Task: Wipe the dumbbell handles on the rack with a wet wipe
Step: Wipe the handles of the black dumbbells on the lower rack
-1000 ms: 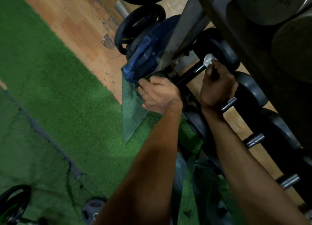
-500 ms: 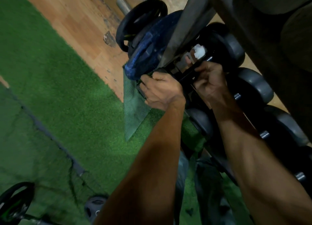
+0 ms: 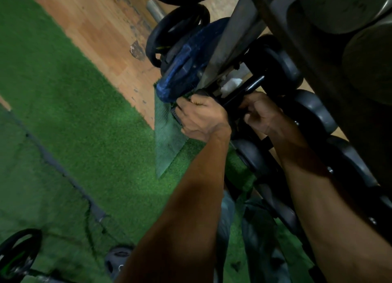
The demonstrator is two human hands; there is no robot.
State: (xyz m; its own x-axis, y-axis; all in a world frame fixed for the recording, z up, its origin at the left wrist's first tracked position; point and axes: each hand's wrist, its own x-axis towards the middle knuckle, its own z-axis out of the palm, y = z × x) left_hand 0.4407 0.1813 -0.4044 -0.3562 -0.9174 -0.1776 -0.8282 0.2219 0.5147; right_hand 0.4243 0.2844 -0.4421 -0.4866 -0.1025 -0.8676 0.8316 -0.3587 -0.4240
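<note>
Landmark: black dumbbell handle [image 3: 244, 91], lowest tier of the rack [image 3: 229, 40].
Handle axis: long axis runs diagonally, lower-left to upper-right; near end points toward the left hand, far end meets a dark rubber head [image 3: 275, 57] up and right.
Wet wipe [image 3: 231, 83]: small white wad just beyond the handle, touching or nearly touching its far side. Contact not fully clear.
Right hand [image 3: 265, 115]: just below the handle, fingers curled up and around it from underneath. Fingertips hidden behind the bar, so whether they pinch the wipe I cannot tell for certain; likely they do.
Left hand [image 3: 201, 117]: at the handle's near end, fingers clenched on a dark object there, probably the near head or a rack part. Blurred, identity unsure.
Beside the handle: blue weight plate [image 3: 184, 64] up and left of it; more dumbbell heads down and right.
Under the handle: green turf [image 3: 84, 113], wooden floor [image 3: 95, 28] farther off.
Step in hand (judgement): wiping this handle.
Doing it well: wrap the wipe around the bar, stroke along the diagonal axis head to head, twist to reach the underside, keep the left hand bracing so the dumbbell does not roll.
</note>
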